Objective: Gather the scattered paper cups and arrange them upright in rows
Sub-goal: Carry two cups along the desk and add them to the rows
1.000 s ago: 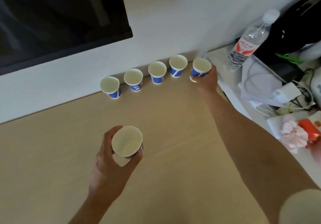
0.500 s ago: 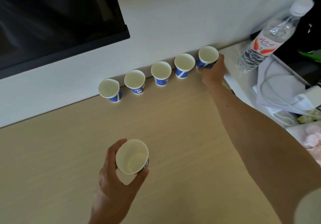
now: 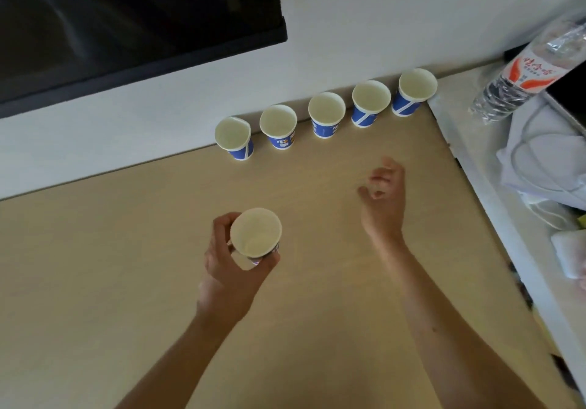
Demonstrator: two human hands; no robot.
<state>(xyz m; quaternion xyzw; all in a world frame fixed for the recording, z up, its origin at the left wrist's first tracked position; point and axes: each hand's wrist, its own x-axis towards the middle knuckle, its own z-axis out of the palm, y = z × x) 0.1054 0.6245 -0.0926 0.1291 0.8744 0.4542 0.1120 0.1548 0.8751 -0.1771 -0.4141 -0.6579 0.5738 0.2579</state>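
Left hand (image 3: 228,269): I see it gripping an upright blue-and-white paper cup (image 3: 256,234) over the pale wooden tabletop (image 3: 126,281); squeezing could crush it.
Right hand (image 3: 383,199): empty, fingers loosely curled, mid-table.
Row of five matching cups (image 3: 326,115): upright along the white wall (image 3: 348,27); a careless placement could topple neighbours.

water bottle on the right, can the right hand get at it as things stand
Probably yes: the right hand holds nothing, and nothing stands between it and the water bottle.

A pale wooden tabletop (image 3: 126,281) met a white wall (image 3: 380,12). A dark screen (image 3: 126,21) hung at upper left. On the right, a plastic water bottle (image 3: 520,81) stood beside what looked like white cables (image 3: 517,167).
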